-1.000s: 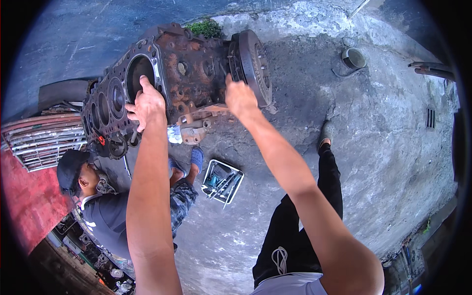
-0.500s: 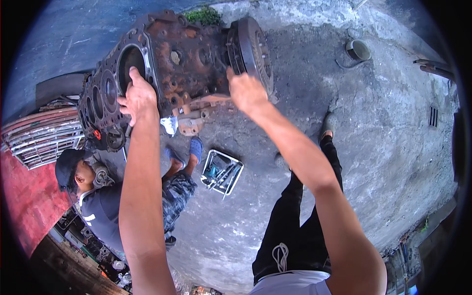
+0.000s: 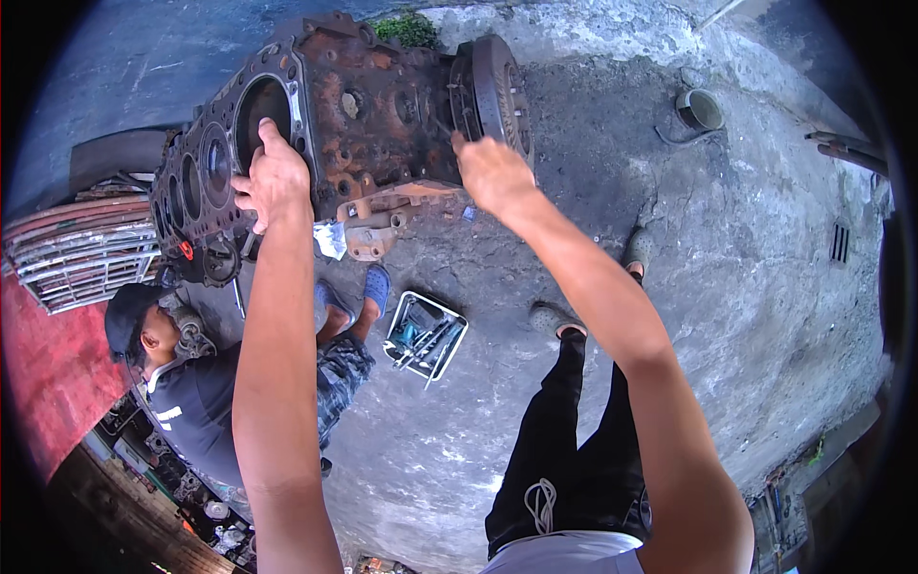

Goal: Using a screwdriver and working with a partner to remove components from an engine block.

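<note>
A large rusty engine block (image 3: pixel 368 105) lies on its side at the upper left, its row of round cylinder bores facing left. My left hand (image 3: pixel 274 177) rests against the bored face, thumb stretched over the rim of the nearest bore and fingers spread. At the block's right end is a round, toothed flywheel (image 3: pixel 495 96). Close beside it my right hand (image 3: pixel 494 174) is closed, knuckles up. A thin dark piece seems to stick out past its fingers toward the block, but what the fist holds is hidden.
A person in a dark cap (image 3: pixel 196 387) crouches at left, below the block. A white-rimmed tray of tools (image 3: pixel 426 335) lies on the concrete floor. Metal racks (image 3: pixel 86 253) stand far left, and a metal can (image 3: pixel 699 109) sits at upper right.
The view has shifted slightly, and more of my left clog now shows. Both hands keep nearly the same places on and beside the block.
</note>
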The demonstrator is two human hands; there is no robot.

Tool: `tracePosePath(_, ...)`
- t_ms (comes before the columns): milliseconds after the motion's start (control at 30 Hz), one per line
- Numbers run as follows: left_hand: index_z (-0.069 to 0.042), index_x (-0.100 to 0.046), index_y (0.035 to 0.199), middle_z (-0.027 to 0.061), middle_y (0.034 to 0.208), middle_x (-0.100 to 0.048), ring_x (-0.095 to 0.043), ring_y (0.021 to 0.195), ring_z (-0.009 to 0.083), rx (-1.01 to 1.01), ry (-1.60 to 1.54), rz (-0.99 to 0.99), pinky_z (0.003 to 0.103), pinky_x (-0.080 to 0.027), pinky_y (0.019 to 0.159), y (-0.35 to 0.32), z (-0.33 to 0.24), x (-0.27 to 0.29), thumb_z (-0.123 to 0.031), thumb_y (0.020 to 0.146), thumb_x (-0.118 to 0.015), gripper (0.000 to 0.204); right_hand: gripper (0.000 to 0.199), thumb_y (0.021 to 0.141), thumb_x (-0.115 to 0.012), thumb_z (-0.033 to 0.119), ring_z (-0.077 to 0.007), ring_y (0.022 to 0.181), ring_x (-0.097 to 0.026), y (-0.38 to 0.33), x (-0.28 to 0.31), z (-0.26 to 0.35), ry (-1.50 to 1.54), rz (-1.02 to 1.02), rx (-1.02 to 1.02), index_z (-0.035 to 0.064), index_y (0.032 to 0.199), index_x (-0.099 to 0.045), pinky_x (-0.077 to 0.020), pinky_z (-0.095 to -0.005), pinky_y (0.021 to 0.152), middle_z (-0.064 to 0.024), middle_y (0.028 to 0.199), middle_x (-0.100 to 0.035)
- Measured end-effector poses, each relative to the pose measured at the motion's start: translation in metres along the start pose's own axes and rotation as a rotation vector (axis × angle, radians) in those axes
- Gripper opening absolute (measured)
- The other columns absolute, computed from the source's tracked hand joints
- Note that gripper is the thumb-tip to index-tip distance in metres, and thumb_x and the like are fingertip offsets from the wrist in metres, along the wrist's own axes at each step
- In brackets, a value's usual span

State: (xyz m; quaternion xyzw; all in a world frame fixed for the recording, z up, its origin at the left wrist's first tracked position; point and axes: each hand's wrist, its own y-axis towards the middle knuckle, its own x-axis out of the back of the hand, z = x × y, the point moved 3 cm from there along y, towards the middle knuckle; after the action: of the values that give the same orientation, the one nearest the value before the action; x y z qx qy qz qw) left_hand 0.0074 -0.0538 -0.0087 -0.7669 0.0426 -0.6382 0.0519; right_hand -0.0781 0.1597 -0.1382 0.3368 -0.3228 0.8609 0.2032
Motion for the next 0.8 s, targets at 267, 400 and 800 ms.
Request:
tracePosePath(267,-0.025,-0.055,0.142,0.0187,0.163,-0.013,-0.010,0.150,0.0376,0.017,-0.003,-0.013,0.070,-0.015,0.112,-0.006,-0.001,0.007,-0.071,0.093,-0.028,0.073,0.035,0.098,-0.049,0.016,-0.0446,0.092,-0.068,0.008,-0.010,-0.004,0.052,-0.094,0.041,0.0054,0.129,-0.059,-0.0556,-0.0540,0.081,-0.0302,0.093,-0.068)
tracePosePath(400,-0.024,-0.055,0.142,0.0191,0.163,-0.013,-0.010,0.151,0.0378,0.007,-0.015,-0.003,0.070,-0.014,0.112,-0.015,-0.007,0.004,-0.071,0.093,-0.028,0.073,0.040,0.098,-0.049,0.017,-0.0448,0.092,-0.068,0.025,0.002,-0.015,0.093,-0.106,-0.008,0.0095,0.137,-0.054,-0.0555,-0.0544,0.082,-0.0309,0.092,-0.068)
tracePosePath(800,-0.020,-0.056,0.141,0.0187,0.163,-0.015,-0.011,0.150,0.0366,0.000,-0.023,-0.021,0.070,-0.014,0.112,-0.010,-0.005,0.000,-0.072,0.092,-0.029,0.076,0.037,0.096,-0.051,0.017,-0.0451,0.092,-0.067,0.027,0.007,-0.015,0.090,-0.088,0.017,0.0083,0.132,-0.057,-0.0548,-0.0531,0.083,-0.0277,0.095,-0.068)
